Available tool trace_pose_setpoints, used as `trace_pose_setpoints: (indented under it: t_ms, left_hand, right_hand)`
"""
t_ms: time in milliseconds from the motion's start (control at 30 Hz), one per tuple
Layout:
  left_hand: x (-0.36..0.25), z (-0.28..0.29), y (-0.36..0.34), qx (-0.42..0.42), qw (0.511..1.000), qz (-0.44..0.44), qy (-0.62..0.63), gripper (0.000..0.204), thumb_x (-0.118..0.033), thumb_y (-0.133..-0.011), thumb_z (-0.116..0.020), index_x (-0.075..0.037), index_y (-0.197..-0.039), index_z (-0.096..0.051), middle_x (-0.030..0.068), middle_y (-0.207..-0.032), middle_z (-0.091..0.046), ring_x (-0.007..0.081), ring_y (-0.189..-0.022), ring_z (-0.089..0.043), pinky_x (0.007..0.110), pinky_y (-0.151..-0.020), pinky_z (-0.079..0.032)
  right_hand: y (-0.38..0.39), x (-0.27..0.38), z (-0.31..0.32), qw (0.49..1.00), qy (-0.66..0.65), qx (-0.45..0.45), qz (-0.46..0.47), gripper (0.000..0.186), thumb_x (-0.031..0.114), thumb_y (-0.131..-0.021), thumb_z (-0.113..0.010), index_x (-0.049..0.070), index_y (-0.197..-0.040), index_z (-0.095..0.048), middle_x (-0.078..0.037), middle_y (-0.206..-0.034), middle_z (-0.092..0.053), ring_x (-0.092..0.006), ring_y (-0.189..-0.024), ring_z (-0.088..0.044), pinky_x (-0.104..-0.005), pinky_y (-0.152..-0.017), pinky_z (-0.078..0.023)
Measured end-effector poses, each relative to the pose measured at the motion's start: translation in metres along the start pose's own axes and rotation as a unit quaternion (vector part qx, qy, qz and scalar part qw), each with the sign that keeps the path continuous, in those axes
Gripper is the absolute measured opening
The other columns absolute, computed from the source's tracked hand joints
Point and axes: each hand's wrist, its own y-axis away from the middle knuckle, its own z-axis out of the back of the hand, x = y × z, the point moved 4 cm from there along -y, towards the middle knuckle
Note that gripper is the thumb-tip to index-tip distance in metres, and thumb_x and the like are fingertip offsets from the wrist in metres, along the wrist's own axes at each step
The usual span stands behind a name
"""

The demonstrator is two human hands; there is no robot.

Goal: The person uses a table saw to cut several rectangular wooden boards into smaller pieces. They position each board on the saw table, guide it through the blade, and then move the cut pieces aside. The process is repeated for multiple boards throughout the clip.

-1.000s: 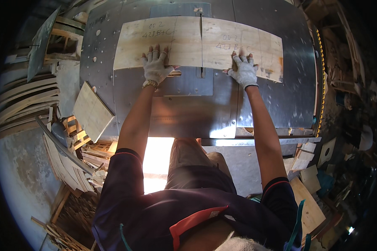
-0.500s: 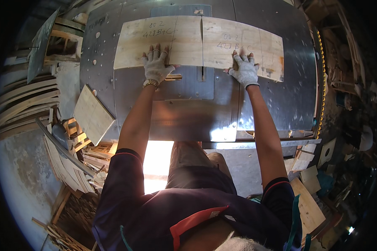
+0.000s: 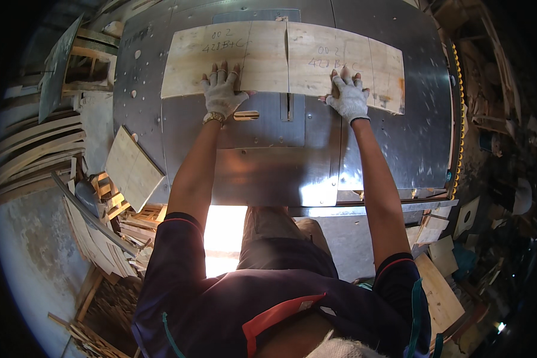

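Two pale plywood pieces with handwritten marks, the left plywood piece (image 3: pixel 212 74) and the right plywood piece (image 3: pixel 316 80), lie flat on a dark metal machine table (image 3: pixel 274 173). A thin dark gap runs between them, widest toward the far side; I cannot tell if it parts them fully. The gap lines up with a narrow slot (image 3: pixel 287 107) in the table. My left hand (image 3: pixel 223 95), in a fingerless white glove, presses with spread fingers on the left piece's near edge. My right hand (image 3: pixel 348 98), gloved alike, lies spread on the near edge of the right piece.
A plywood offcut (image 3: pixel 133 170) leans at the table's left side. Curved wooden strips (image 3: pixel 39 143) are stacked farther left, with scrap wood (image 3: pixel 104 304) below. A metal rail (image 3: pixel 376 207) runs along the table's near edge. A yellow chain-like strip (image 3: pixel 459 119) borders its right side.
The plywood pieces and both hands have slid slightly farther away over the table, and more of the oblong opening by my left hand shows. Both hands keep their spread pose.
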Motion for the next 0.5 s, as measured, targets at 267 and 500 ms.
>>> trace_pose_setpoints:
  t_ms: [267, 500]
  left_hand:
    - [0.001, -0.001, -0.007, -0.044, 0.999, -0.010, -0.006, 0.099, -0.081, -0.079, -0.067, -0.026, -0.159, -0.048, 0.0126, -0.168, -0.039, 0.0343, -0.158, -0.029, 0.062, -0.126, -0.017]
    - [0.001, 0.001, -0.014, -0.044, 0.999, -0.011, -0.005, 0.100, -0.080, -0.078, -0.068, -0.026, -0.160, -0.047, 0.0123, -0.167, -0.040, 0.0345, -0.157, -0.030, 0.062, -0.126, -0.018]
  right_hand:
    - [-0.008, 0.001, 0.003, 1.000, 0.007, -0.005, 0.003, 0.100, 0.067, -0.078, -0.080, 0.033, -0.163, -0.040, -0.004, -0.175, -0.026, -0.0465, -0.160, -0.020, -0.0814, -0.118, -0.019]
    - [-0.015, 0.000, 0.005, 1.000, 0.006, -0.005, 0.000, 0.101, 0.068, -0.077, -0.080, 0.033, -0.163, -0.040, -0.004, -0.176, -0.026, -0.0451, -0.160, -0.019, -0.0807, -0.118, -0.019]
